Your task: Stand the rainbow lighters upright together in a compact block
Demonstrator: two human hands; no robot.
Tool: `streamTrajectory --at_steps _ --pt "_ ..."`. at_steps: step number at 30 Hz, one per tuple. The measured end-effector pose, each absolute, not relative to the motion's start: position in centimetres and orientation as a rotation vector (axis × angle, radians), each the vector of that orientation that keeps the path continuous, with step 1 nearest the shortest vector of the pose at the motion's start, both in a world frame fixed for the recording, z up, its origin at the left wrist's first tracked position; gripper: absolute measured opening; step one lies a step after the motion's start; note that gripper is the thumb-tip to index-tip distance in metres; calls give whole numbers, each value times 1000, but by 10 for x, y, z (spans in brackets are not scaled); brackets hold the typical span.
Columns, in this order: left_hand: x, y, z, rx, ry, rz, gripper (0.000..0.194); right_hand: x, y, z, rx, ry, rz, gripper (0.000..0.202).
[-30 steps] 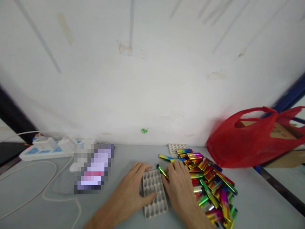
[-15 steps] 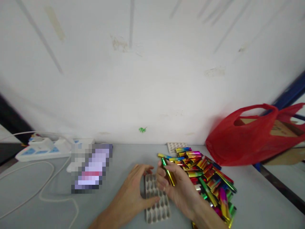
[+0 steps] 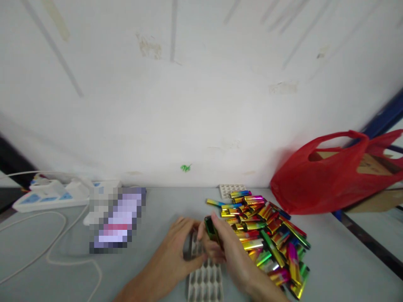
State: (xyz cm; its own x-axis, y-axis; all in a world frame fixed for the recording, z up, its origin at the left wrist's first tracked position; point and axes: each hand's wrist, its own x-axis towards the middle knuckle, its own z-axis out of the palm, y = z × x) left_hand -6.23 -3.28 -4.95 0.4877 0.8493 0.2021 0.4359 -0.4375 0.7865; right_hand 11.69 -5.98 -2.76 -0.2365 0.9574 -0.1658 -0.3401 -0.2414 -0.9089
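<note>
A pale grey tray (image 3: 205,283) with rows of oval hollows lies in front of me. Curled around its upper left side is my left hand (image 3: 176,247), with the thumb across the hollows and the fingers by the far end. My right hand (image 3: 231,251) is closed on a shiny metallic sleeve (image 3: 211,230), green to gold, like a lighter case; its dark open end faces up. The right fingers hide its lower part and cover some of the tray. Beside the right hand, a heap of similar coloured sleeves (image 3: 273,247) spreads over the table.
Another hollowed tray (image 3: 227,191) lies behind the heap, near the wall. A red plastic bag (image 3: 302,184) with cardboard inside stands at the right. On the left are a phone (image 3: 122,218), its picture blurred, a white power strip (image 3: 50,199) and loose white cables (image 3: 75,263).
My right hand has turned the sleeve, bringing its open end towards me, and moved slightly left, closer to the left fingers. The tray appears slightly nearer to me. The view has shifted a little.
</note>
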Motion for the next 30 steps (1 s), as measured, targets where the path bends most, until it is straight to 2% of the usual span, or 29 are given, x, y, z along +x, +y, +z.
streamTrajectory --at_steps 4,10,16,21,30 --pt "-60 -31 -49 2080 1037 796 22 106 -65 -34 -891 -1013 1585 62" --pt "-61 -28 -48 2044 1060 782 24 101 -64 -24 -766 -784 1904 69" --pt "-61 -27 -50 2067 1062 795 34 110 -62 -24 -649 -645 2019 63" --pt "-63 -27 -52 2061 1048 783 26 111 -61 -22 -581 -593 2108 60" --pt "-63 -28 -45 2069 1025 776 30 112 -64 -18 -484 -641 2064 62"
